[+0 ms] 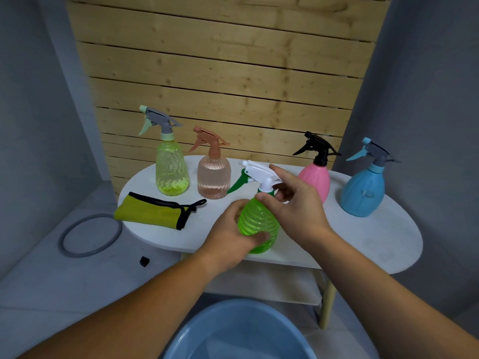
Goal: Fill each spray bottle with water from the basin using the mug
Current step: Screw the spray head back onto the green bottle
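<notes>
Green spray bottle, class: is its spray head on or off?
On: its white spray head tops the green spray bottle's neck, right hand pinching there.

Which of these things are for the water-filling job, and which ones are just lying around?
For the job: green bottle, gripped by the left hand and pinched at its neck by the right hand; yellow-green bottle; peach bottle; pink bottle; blue bottle; basin. No mug in view.

Just lying about: yellow cloth; grey ring; small black piece.
</notes>
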